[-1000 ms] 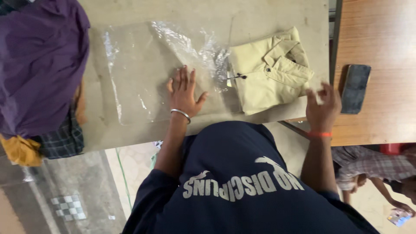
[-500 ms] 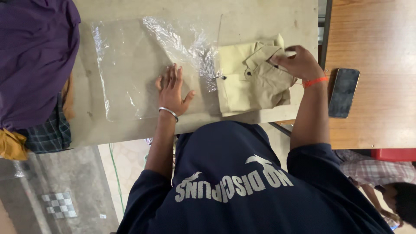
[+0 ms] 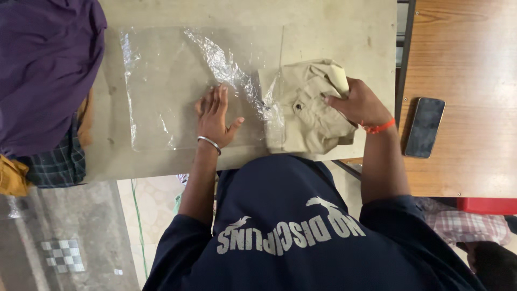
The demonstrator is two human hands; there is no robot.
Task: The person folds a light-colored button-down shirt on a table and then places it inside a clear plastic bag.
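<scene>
Pale grey worktop [image 3: 334, 21], bearing all items below. Purple cloth heap [image 3: 46, 70], left edge. Clear plastic bag [image 3: 161, 86], flat, centre; left hand [image 3: 214, 116] rests on it, fingers spread, grip released. Folded beige shirt [image 3: 307, 116], at the bag's mouth; right hand [image 3: 360, 102] clenched on its collar end. Black phone [image 3: 424, 127], on adjoining brown table.

Plastic bag [image 3: 172, 81] lies on table [image 3: 334, 27]; folded shirt [image 3: 307, 116] at its right end. Clothes pile [image 3: 43, 81] left, phone [image 3: 425, 127] right on adjoining table [image 3: 468, 54].
</scene>
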